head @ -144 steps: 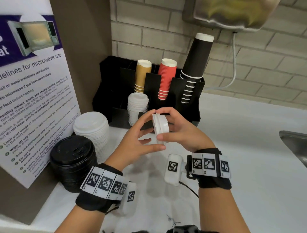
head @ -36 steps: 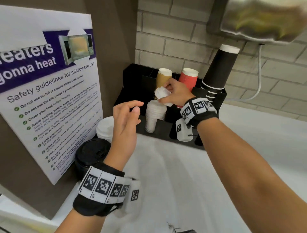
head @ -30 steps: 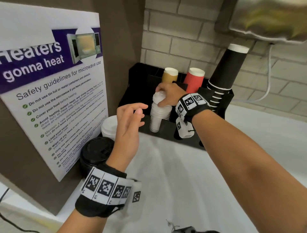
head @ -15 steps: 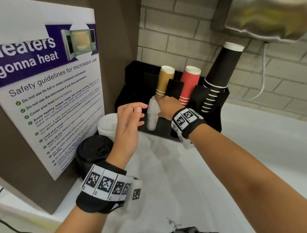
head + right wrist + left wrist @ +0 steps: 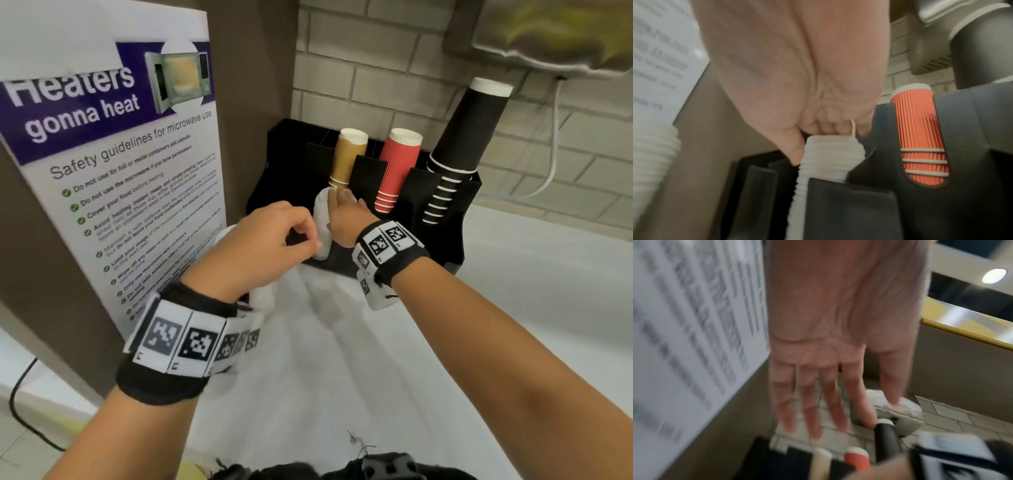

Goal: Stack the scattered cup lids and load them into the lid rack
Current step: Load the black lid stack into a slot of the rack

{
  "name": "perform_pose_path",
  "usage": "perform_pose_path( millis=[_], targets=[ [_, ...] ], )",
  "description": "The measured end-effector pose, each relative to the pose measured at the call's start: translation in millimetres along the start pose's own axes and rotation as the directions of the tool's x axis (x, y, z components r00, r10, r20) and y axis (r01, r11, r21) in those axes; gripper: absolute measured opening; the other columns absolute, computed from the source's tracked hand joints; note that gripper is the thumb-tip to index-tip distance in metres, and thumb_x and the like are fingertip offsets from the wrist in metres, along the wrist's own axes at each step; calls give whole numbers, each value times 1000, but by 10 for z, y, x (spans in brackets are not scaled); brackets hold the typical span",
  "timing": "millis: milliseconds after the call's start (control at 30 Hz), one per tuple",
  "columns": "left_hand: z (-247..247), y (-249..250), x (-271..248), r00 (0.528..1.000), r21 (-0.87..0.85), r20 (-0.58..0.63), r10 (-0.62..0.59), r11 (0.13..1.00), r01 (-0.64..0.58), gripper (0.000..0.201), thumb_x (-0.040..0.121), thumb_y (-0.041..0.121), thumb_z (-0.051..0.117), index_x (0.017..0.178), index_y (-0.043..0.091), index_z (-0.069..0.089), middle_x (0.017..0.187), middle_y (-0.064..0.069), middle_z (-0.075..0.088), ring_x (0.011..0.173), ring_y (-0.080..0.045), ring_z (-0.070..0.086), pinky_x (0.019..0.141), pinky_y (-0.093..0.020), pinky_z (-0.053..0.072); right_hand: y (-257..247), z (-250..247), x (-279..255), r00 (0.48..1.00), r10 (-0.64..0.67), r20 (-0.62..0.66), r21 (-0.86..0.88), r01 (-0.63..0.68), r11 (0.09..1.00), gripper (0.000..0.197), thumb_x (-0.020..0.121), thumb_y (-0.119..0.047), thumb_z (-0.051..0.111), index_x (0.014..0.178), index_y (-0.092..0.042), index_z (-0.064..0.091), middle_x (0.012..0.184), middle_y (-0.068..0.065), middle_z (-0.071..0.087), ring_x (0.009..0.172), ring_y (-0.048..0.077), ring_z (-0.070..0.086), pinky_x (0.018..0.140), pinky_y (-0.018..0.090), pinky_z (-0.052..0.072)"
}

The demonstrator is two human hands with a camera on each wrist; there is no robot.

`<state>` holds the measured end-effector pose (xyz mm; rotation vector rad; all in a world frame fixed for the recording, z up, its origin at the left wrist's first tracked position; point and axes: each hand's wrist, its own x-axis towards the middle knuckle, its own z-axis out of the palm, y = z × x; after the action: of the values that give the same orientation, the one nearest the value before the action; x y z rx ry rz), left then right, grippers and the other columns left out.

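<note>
Lid stack (image 5: 322,222): upright in rack (image 5: 442,219), under your right hand (image 5: 344,219), fingers curled on top; left hand (image 5: 263,246) nearby, loosely open, holding nothing.

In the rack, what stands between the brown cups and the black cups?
The red cups stand between the brown cups and the black cups, each stack in its own slot of the rack. The head view shows this.
</note>
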<state>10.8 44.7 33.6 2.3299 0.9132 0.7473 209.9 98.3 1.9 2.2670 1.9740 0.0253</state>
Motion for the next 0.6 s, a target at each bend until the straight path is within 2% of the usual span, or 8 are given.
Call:
perform_pose_path(
  millis=[33, 100, 167, 200, 267, 367, 500, 600],
  targets=[
    [-79, -5, -18, 998, 141, 39, -45, 989, 39, 11, 87, 36, 65, 91, 26, 62, 100, 8, 56, 82, -4, 53, 67, -18, 37, -17, -13, -64, 994, -28, -104, 46, 33, 998, 71, 96, -12, 48, 152, -1, 5, 158, 17, 9, 147, 31, 11, 119, 46, 16],
    [-207, 3, -70, 979, 337, 88, -183, 930, 144, 27, 85, 42, 67, 102, 23, 60, 107, 3, 55, 81, -7, 51, 69, -25, 37, -76, -10, -211, 933, -71, -354, 115, 118, 986, 67, 92, -16, 53, 150, -6, 21, 153, 15, 24, 141, 31, 26, 115, 46, 27],
    [-270, 23, -125, 930, 452, 128, -344, 855, 254, 42, 83, 45, 69, 115, 20, 57, 115, -2, 57, 94, -16, 52, 76, -27, 36, -184, 16, -371, 879, -102, -465, 209, 221, 953, 48, 88, -18, 56, 133, -8, 45, 132, 13, 47, 120, 29, 47, 97, 42, 44],
    [-285, 19, -155, 900, 504, 144, -412, 813, 292, 48, 83, 45, 69, 120, 18, 56, 118, -3, 58, 100, -19, 53, 77, -27, 35, -239, 45, -450, 896, -147, -419, 286, 283, 915, 35, 87, -18, 58, 120, -7, 55, 119, 11, 55, 109, 28, 54, 88, 40, 47],
    [-293, -6, -215, 843, 598, 157, -514, 729, 333, 58, 81, 48, 71, 124, 13, 54, 120, -5, 60, 106, -22, 56, 76, -28, 37, -350, 149, -590, 937, -320, -139, 387, 348, 854, 20, 88, -22, 62, 102, -8, 64, 99, 6, 64, 93, 23, 60, 75, 30, 48],
    [-287, -68, -315, 785, 650, 186, -591, 673, 353, 63, 77, 51, 74, 119, 9, 56, 106, -3, 61, 96, -21, 58, 72, -29, 42, -539, 352, -753, 811, -525, 259, 420, 395, 817, 30, 88, -36, 65, 111, -17, 67, 100, -5, 66, 86, 10, 58, 69, 14, 42],
    [-221, -103, -400, 746, 691, 204, -634, 633, 349, 70, 74, 51, 77, 125, 10, 53, 113, -5, 60, 96, -21, 56, 77, -30, 47, -726, 626, -847, 761, -571, 309, 547, 349, 761, 59, 86, -40, 69, 133, -10, 50, 117, 2, 63, 100, 16, 60, 85, 23, 46],
    [-175, -126, -459, 741, 728, 197, -643, 602, 329, 72, 71, 48, 80, 127, 11, 53, 120, -8, 56, 104, -24, 58, 85, -35, 51, -796, 760, -885, 742, -600, 298, 662, 293, 690, 74, 84, -36, 72, 144, -16, 33, 112, -3, 55, 95, 7, 56, 81, 12, 42]
  ],
)
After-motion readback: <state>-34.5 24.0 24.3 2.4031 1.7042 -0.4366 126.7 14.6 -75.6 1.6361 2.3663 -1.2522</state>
